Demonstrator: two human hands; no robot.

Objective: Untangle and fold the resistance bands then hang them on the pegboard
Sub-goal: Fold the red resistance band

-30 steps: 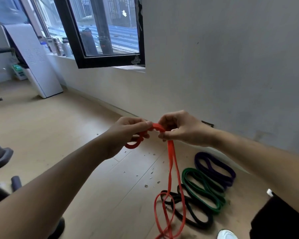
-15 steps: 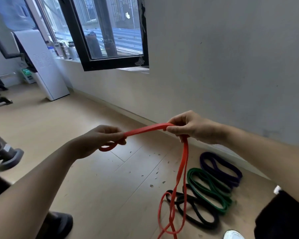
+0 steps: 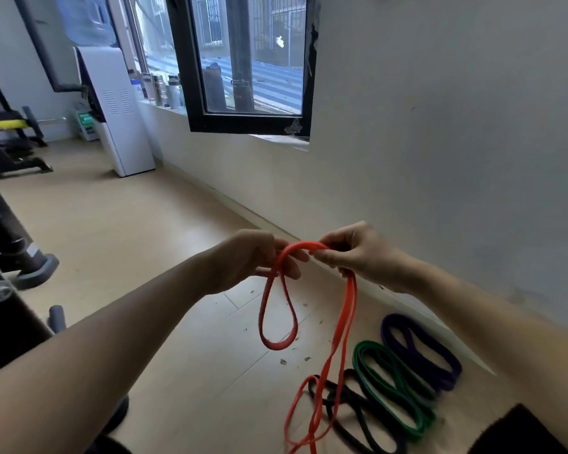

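The two hands had come together since half a second earlier, when they were apart with a stretch of red band taut between them. That stretch now arched in a short hump from one hand to the other, and a slack loop hung below the left hand.

Four resistance bands were in view: one red, one black, one green, one purple. The red band [image 3: 345,319] was the only one lifted. The left hand [image 3: 253,260] gripped it with curled fingers, the hanging loop dropping from that grip. The right hand [image 3: 361,253] pinched it between thumb and fingers, and from there two strands fell side by side to the floor, where their lower end lay across the black band [image 3: 345,396]. The green band [image 3: 359,358] lay coiled just beside the black one, and the purple band [image 3: 386,332] beside the green, nearest the wall.

Both forearms reached forward, bare, hands at about the same height, knuckles up.

The floor [image 3: 177,257] was pale wood-look planking with small specks of debris. A plain grey wall [image 3: 440,158] ran along the right, with a black-framed window [image 3: 253,60] open inward. Bottles [image 3: 161,90] lined the sill. A white cabinet [image 3: 122,116] stood below it, with exercise equipment [image 3: 7,136] at far left.
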